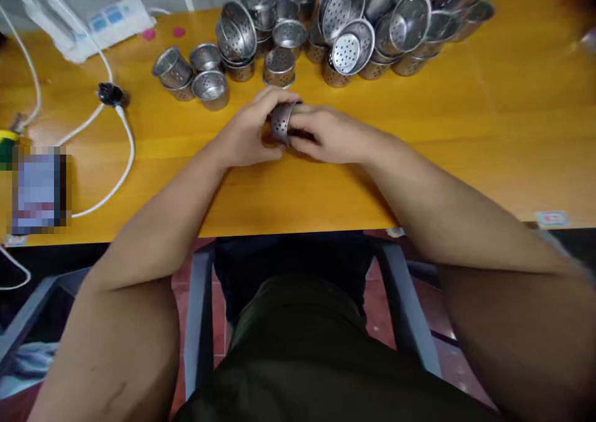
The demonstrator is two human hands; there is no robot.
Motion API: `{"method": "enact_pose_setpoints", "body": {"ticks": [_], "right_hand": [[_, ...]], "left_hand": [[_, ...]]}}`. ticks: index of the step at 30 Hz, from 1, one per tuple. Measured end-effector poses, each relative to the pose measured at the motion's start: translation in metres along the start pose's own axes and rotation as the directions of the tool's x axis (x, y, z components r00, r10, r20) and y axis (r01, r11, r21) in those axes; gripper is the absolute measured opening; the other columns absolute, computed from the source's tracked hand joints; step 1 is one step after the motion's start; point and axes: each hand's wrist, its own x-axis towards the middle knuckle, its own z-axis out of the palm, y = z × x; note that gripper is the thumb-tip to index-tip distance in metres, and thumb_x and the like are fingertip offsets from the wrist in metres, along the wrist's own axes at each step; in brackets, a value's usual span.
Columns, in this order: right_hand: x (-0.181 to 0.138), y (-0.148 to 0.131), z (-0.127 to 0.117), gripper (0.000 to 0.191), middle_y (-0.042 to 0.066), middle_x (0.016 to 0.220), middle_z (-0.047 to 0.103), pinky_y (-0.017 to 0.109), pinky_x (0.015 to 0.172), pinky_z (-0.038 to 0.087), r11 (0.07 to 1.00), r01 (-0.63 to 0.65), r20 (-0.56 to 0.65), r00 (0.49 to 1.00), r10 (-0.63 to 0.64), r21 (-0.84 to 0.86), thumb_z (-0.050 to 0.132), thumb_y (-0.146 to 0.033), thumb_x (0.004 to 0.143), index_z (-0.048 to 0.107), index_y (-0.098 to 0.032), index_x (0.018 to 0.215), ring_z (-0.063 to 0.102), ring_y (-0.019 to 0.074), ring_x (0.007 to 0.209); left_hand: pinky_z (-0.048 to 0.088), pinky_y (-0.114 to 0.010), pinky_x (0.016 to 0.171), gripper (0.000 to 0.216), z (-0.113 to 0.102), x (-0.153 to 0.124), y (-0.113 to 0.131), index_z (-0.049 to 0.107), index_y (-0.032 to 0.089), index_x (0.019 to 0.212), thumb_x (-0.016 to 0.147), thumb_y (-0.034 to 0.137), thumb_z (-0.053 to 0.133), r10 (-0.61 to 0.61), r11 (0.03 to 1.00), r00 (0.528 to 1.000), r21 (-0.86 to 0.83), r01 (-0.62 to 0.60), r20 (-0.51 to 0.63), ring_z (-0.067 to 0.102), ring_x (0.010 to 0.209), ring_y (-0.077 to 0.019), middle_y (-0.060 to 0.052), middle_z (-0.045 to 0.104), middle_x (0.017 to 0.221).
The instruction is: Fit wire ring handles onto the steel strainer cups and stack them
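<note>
Perforated cup: the perforated metal cup (280, 123) sits between the fingers of both hands, its rim turned toward the right fingers; it looks tipped over rather than upright; whether it touches the table (465, 130) below the fingers cannot be told.
Left hand: the left hand (251, 127) grips the cup, its fingers across the far side and its thumb low on the near side.
Right hand: the right hand (333, 133) has its fingers curled at the rim, seemingly reaching into the mouth; whether they pinch the wall or merely touch it cannot be told.
Rim and wall: a steady left grip seems best, with even pressure, since the wall looks thin; the right fingers would do well to follow the rim lightly, clear of any sharp edge; small turns should present the wall evenly to the fingertips.
Metal cups: an upside-down cup (279, 68) stands just beyond the left fingers; more cups (210, 90) stand farther left of them; stacked cups (344, 12) lie beyond the right fingers, some leaning, so an outward knock could topple them.
White cable: the white cable (131, 152) curves well left of the fingers.
</note>
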Motion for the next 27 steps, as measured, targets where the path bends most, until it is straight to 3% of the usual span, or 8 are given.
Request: {"method": "enact_pose_setpoints", "body": {"ticks": [4, 10, 15, 18, 23, 27], "right_hand": [[-0.001, -0.003, -0.004, 0.015, 0.012, 0.136, 0.087, 0.050, 0.112, 0.063, 0.997, -0.069, 0.004, 0.998, 0.069, -0.037, 0.073, -0.031, 0.124, 0.087, -0.028, 0.130, 0.082, 0.0394, 0.128], [0.000, -0.013, -0.001, 0.016, 0.014, 0.139, 0.087, 0.054, 0.108, 0.065, 0.962, -0.226, -0.158, 0.967, 0.201, -0.156, 0.074, -0.036, 0.129, 0.087, -0.031, 0.136, 0.082, 0.0448, 0.134], [0.006, -0.024, -0.002, 0.014, 0.015, 0.141, 0.086, 0.056, 0.106, 0.067, 0.895, -0.330, -0.145, 0.943, 0.299, -0.299, 0.075, -0.029, 0.124, 0.082, -0.028, 0.137, 0.086, 0.0461, 0.128], [0.008, -0.031, -0.005, 0.021, 0.016, 0.149, 0.082, 0.058, 0.108, 0.068, 0.840, -0.400, -0.203, 0.916, 0.347, -0.367, 0.073, -0.023, 0.122, 0.075, -0.028, 0.142, 0.085, 0.0471, 0.132], [0.005, -0.034, -0.012, 0.028, 0.017, 0.159, 0.078, 0.059, 0.119, 0.069, 0.881, -0.365, -0.289, 0.916, 0.280, -0.302, 0.066, -0.022, 0.124, 0.070, -0.031, 0.150, 0.080, 0.0435, 0.143], [0.000, -0.031, -0.015, 0.031, 0.016, 0.150, 0.083, 0.062, 0.116, 0.072, 0.913, -0.332, -0.276, 0.924, 0.265, -0.235, 0.063, -0.045, 0.132, 0.076, -0.037, 0.159, 0.082, 0.0443, 0.136]], "left_hand": [[0.073, -0.067, 0.136, 0.096, 0.002, -0.004, 0.007, 0.062, 0.039, 0.179, 0.092, 0.038, 0.104, -0.055, 0.998, 0.998, 0.004, 0.055, -0.022, 0.080, 0.157, -0.0414, -0.009, 0.080, 0.171], [0.075, -0.062, 0.133, 0.084, 0.011, -0.007, 0.011, 0.060, 0.037, 0.177, 0.105, 0.054, 0.100, -0.114, 0.974, 0.992, -0.201, 0.102, -0.050, 0.082, 0.159, -0.0387, -0.010, 0.076, 0.173], [0.076, -0.058, 0.129, 0.085, 0.016, -0.006, 0.018, 0.062, 0.033, 0.171, 0.101, 0.056, 0.103, -0.194, 0.943, 0.981, -0.279, 0.180, -0.021, 0.085, 0.156, -0.0396, -0.012, 0.078, 0.167], [0.078, -0.057, 0.123, 0.088, 0.018, -0.004, 0.020, 0.062, 0.032, 0.170, 0.099, 0.058, 0.107, -0.235, 0.921, 0.972, -0.318, 0.223, 0.000, 0.089, 0.148, -0.0392, -0.012, 0.079, 0.162], [0.079, -0.056, 0.119, 0.090, 0.019, -0.005, 0.018, 0.058, 0.034, 0.173, 0.101, 0.059, 0.105, -0.261, 0.914, 0.965, -0.323, 0.244, -0.009, 0.088, 0.152, -0.0398, -0.013, 0.075, 0.169], [0.077, -0.055, 0.120, 0.080, 0.018, -0.009, 0.011, 0.059, 0.036, 0.175, 0.107, 0.054, 0.097, -0.264, 0.928, 0.963, -0.287, 0.239, -0.049, 0.087, 0.151, -0.0381, -0.013, 0.076, 0.168]]}}
